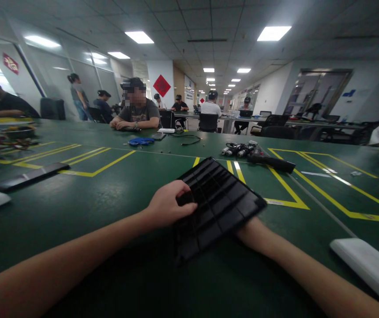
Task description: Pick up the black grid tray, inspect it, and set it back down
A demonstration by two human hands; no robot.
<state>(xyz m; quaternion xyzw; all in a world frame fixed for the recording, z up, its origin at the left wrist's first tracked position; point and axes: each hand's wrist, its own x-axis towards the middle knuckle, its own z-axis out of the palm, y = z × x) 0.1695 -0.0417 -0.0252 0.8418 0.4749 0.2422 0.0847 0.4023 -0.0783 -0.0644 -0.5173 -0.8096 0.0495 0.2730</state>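
Note:
A black tray (219, 198), divided by ridges into rows of shallow compartments, is held tilted above the green table. My left hand (171, 203) is at its left edge, fingers curled and thumb over the face of the tray. From below, my right hand (253, 232) supports the right side; its fingers are hidden behind the tray. The compartments look dark, and I cannot make out anything in them.
Beyond the tray lie a bundle of black cables and connectors (240, 149), a black cylindrical tool (272, 162) and a blue item (141, 141). White cases (368, 265) and a dark flat box (30, 176) flank me. A person (138, 106) sits opposite. Yellow tape (288, 205) marks the table.

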